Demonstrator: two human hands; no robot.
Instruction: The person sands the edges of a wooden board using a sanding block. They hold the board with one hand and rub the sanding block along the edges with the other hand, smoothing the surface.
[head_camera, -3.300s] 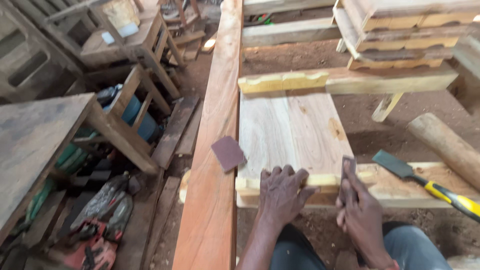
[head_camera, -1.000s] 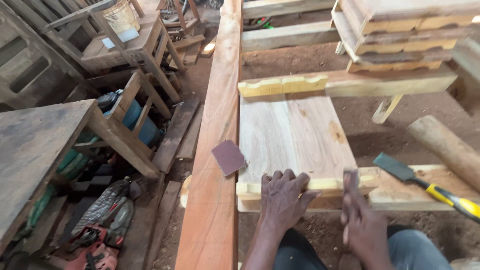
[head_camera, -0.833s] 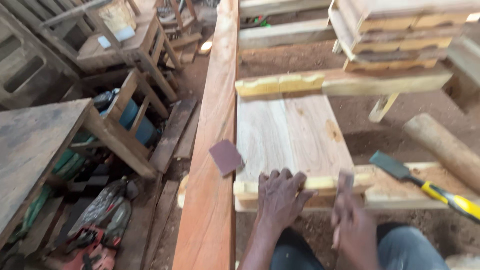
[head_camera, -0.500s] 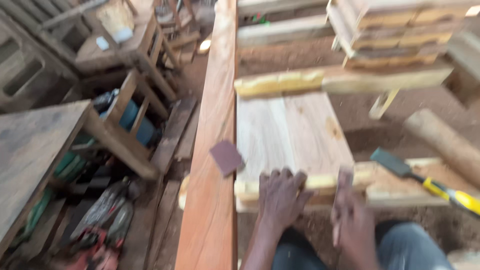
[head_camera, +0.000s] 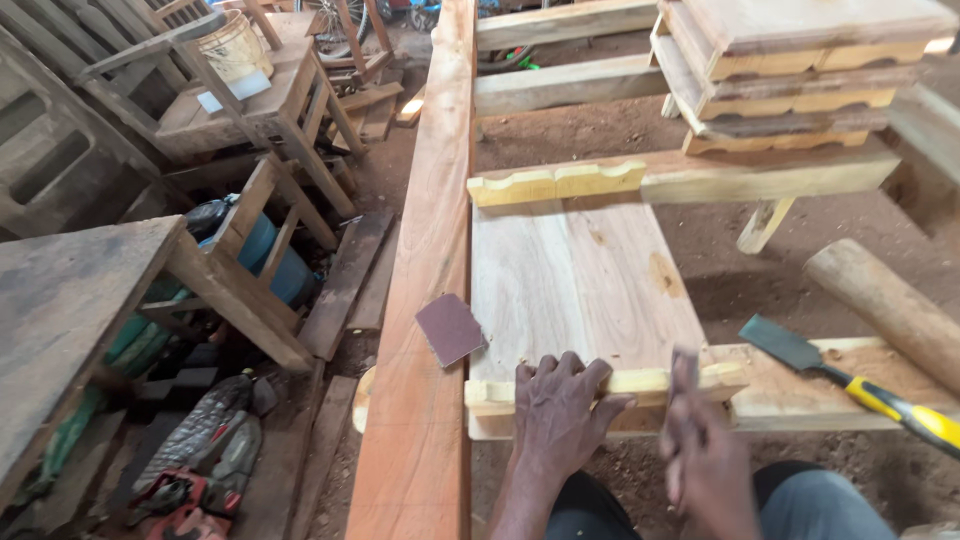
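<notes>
Right hand lifted off moulding strip, blurred, left hand pressing strip

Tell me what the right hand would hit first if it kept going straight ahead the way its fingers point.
The right hand is blurred, its fingers pointing up and away toward the near moulded wooden strip. That strip's edge would probably be met first, then the pale wood panel behind it. Depth is hard to judge.

One head-worn view, looking steeply down and forward, close over the wooden panel and both hands.
</notes>
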